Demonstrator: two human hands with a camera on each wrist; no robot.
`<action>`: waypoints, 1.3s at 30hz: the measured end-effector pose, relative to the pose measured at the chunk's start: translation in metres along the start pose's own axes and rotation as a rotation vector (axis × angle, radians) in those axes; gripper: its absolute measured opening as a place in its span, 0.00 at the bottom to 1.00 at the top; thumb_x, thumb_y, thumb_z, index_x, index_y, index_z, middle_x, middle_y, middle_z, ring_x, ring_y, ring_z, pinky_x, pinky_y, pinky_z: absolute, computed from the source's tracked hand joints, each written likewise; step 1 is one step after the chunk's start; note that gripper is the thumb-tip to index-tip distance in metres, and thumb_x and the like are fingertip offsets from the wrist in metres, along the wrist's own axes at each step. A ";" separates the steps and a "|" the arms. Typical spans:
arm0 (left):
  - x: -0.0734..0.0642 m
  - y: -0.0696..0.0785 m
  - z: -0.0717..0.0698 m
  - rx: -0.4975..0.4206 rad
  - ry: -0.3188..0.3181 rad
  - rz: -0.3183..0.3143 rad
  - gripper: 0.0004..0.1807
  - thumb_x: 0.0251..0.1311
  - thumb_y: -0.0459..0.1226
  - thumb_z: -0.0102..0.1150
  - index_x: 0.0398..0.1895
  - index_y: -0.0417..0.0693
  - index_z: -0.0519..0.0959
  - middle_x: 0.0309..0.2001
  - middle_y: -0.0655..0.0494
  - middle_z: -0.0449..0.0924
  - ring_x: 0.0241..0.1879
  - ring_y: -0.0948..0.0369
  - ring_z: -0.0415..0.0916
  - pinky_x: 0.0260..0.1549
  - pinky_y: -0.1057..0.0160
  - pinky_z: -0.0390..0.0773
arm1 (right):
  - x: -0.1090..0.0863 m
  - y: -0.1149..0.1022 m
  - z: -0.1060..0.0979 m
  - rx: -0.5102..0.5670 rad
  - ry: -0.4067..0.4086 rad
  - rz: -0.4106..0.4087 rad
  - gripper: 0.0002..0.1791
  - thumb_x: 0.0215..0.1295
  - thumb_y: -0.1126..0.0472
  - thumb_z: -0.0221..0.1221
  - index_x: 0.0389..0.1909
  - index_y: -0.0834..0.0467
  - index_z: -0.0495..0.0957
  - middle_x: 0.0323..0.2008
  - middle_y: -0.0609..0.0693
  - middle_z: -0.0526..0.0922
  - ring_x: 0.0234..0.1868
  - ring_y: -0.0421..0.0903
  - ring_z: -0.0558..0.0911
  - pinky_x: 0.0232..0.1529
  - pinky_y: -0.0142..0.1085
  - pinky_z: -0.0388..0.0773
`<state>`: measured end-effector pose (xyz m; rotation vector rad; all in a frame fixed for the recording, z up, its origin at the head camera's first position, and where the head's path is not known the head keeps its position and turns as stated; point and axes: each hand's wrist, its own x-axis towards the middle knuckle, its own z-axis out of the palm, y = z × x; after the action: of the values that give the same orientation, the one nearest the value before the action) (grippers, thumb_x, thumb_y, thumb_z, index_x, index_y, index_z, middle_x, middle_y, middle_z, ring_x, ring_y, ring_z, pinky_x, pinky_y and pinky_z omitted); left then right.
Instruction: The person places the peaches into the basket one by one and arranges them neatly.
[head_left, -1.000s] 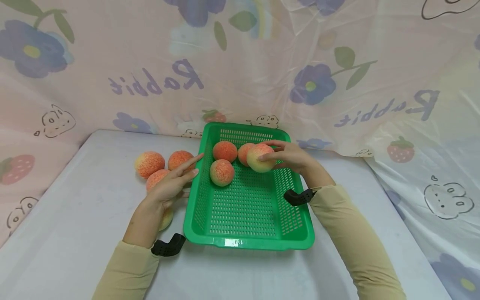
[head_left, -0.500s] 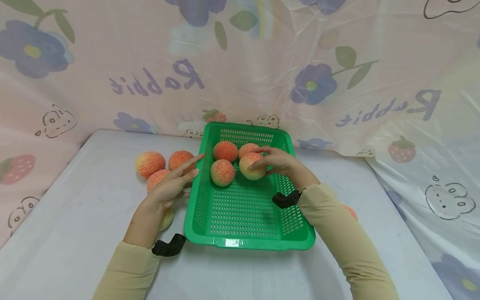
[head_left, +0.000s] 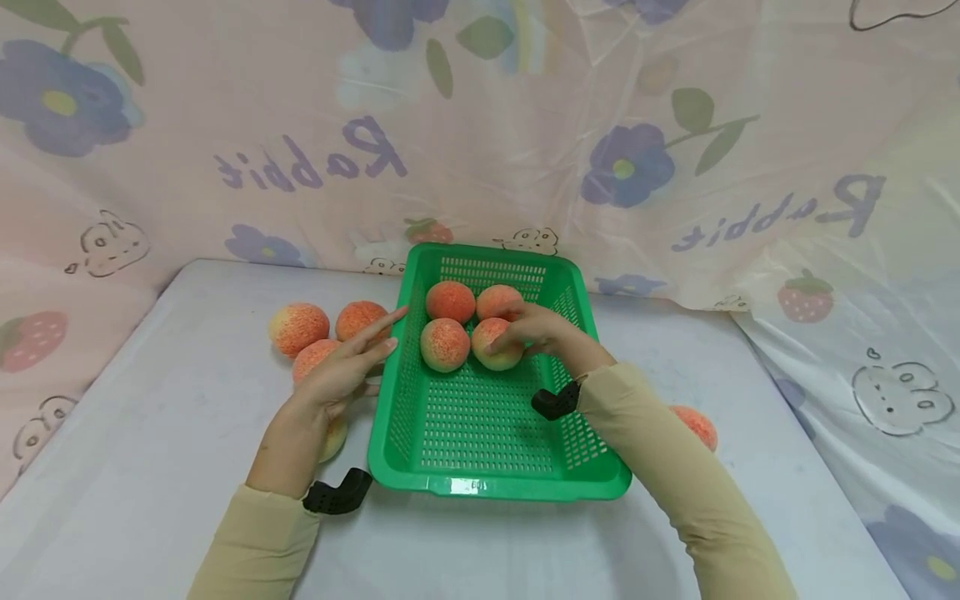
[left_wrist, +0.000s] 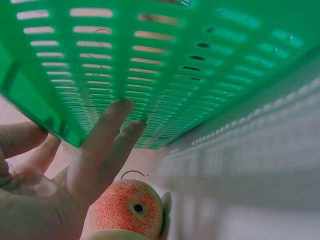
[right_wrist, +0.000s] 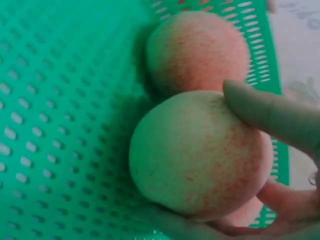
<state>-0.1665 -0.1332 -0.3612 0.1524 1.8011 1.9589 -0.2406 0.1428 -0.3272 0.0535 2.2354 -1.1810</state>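
Observation:
A green plastic basket (head_left: 491, 425) with slotted walls stands mid-table, several peaches inside it. My right hand (head_left: 542, 329) holds a yellow-and-red peach (head_left: 497, 354) between thumb and fingers, low in the basket; in the right wrist view this peach (right_wrist: 200, 155) hangs over or rests on the basket floor, I cannot tell which. Beside it sit a speckled peach (head_left: 445, 345), a redder peach (head_left: 451, 302) and a pink peach (head_left: 498, 300). My left hand (head_left: 337, 372) touches the basket's left side with straight fingers; the left wrist view shows its fingertips (left_wrist: 122, 106) against the slotted wall.
Left of the basket lie several more peaches (head_left: 299, 330) on the white table (head_left: 187, 417), some partly behind my left hand. Another peach (head_left: 696, 427) lies at the right, partly hidden by my right sleeve. A patterned cloth (head_left: 480, 142) hangs behind the table.
My right hand has moved left and down with the peach, bringing it beside the speckled one. The peach by my right sleeve has come into view. My left hand stays put.

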 end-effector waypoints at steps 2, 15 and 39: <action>0.000 0.001 0.001 0.001 -0.003 -0.001 0.28 0.76 0.41 0.38 0.75 0.69 0.50 0.69 0.41 0.60 0.55 0.53 0.76 0.44 0.56 0.81 | 0.001 0.000 0.002 -0.010 0.000 0.007 0.44 0.52 0.68 0.67 0.70 0.58 0.58 0.73 0.58 0.53 0.68 0.59 0.62 0.61 0.59 0.67; -0.001 0.000 0.002 0.005 -0.002 0.000 0.28 0.75 0.43 0.39 0.75 0.70 0.50 0.69 0.40 0.59 0.51 0.59 0.78 0.43 0.59 0.81 | -0.007 -0.002 -0.003 0.017 -0.005 0.019 0.41 0.58 0.63 0.65 0.72 0.57 0.57 0.74 0.57 0.51 0.71 0.59 0.59 0.60 0.59 0.69; -0.003 0.003 0.000 0.009 -0.020 0.008 0.29 0.75 0.44 0.39 0.76 0.68 0.48 0.70 0.38 0.58 0.51 0.59 0.78 0.43 0.59 0.82 | -0.057 0.009 -0.060 0.409 -0.066 -0.209 0.33 0.72 0.66 0.50 0.74 0.64 0.49 0.75 0.61 0.44 0.74 0.61 0.50 0.68 0.53 0.61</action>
<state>-0.1650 -0.1346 -0.3579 0.1813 1.7999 1.9476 -0.2204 0.2076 -0.2787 -0.0564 1.9451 -1.7138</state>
